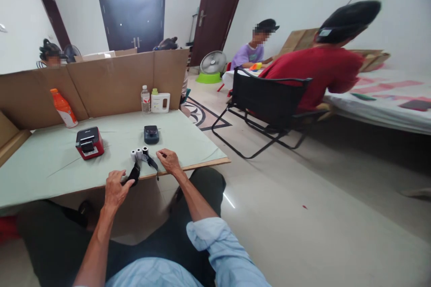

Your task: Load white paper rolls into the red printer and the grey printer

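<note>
At the table's near edge, my left hand [115,189] is closed on a black strip [134,173] between thumb and fingers. The strip runs up to a small group of white rolls [138,154] with dark centres, standing on the pale green table top. A second dark strip [152,163] trails from the rolls over the edge. Just right of the rolls is my right hand [169,160], its fingers curled together; what they hold, if anything, is too small to make out. Behind the rolls sits a small dark device [151,134]. A red and black boxy printer [89,142] stands to the left.
A cardboard screen [114,83] lines the table's back. Before it stand an orange bottle [63,108], a clear bottle [145,99] and a white jug [160,102]. Other people sit beyond the screen and at a table on the right, near a black folding chair [269,98].
</note>
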Demonstrator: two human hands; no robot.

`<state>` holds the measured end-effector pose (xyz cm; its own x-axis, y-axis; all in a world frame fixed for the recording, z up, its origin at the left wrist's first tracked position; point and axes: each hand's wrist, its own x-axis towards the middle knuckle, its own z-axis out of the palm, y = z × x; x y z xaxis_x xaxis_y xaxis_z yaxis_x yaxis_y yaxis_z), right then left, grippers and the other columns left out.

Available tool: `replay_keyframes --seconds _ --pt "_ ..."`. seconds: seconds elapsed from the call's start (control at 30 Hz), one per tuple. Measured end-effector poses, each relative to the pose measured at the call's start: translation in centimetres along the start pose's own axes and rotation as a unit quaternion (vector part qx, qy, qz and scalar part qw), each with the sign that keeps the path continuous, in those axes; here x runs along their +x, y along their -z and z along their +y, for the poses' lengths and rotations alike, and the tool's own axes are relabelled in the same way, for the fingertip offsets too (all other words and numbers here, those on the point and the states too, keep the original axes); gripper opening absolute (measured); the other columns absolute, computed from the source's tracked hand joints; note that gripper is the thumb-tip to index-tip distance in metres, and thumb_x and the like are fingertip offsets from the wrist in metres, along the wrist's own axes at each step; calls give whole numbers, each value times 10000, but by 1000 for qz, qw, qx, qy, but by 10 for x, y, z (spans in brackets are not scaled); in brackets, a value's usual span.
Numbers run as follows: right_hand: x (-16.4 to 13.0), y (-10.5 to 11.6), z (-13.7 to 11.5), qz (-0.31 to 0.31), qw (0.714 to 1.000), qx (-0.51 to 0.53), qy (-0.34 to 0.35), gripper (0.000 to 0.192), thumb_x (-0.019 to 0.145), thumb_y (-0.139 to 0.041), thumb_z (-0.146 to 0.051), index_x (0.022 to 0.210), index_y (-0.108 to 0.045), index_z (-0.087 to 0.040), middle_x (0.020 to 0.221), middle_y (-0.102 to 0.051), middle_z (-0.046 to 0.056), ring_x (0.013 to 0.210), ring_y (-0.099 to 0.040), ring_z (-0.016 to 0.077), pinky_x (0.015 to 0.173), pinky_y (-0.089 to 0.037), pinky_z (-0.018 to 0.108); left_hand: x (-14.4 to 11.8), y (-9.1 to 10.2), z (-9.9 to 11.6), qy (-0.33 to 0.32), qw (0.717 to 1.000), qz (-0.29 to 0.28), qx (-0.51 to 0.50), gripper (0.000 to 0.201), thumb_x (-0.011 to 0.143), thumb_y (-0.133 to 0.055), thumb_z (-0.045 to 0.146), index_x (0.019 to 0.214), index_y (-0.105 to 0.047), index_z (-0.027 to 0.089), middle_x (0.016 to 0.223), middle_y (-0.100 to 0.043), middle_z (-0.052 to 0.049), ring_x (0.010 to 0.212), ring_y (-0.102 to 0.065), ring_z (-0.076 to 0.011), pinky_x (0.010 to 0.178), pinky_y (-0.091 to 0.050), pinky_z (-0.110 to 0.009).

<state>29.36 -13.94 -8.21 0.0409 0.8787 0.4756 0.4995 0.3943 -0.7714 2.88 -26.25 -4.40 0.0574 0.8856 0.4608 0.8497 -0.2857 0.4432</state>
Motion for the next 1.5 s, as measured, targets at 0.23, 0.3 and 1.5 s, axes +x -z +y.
replay_keyframes --seconds 0.23,0.3,1.5 --pt "0 0 3 -5 1000 -6 1 349 896 -514 -438 761 -735 -203 814 -763 80 728 -633 196 743 -463 306 9 -16 19 51 995 -46 68 120 873 -718 309 899 -737 194 954 -727 -110 1048 -614 -312 897 -479 -413" --pt "0 0 4 -4 1000 -5 -2 346 894 -517 -436 764 -738 -204 813 -764 78 720 -630 194 741 -466 306 8 -15 14 62 996 -38 53 99 878 -692 286 852 -731 199 930 -724 -103 1028 -623 -296 894 -481 -395" --pt "2 1 6 -1 1000 8 -9 323 896 -528 -391 766 -748 -192 786 -754 63 705 -629 181 715 -450 290 6 20 11 116 990 -75 -37 313 932 -561 397 879 -792 192 763 -746 -40 749 -659 -196 686 -407 -281"
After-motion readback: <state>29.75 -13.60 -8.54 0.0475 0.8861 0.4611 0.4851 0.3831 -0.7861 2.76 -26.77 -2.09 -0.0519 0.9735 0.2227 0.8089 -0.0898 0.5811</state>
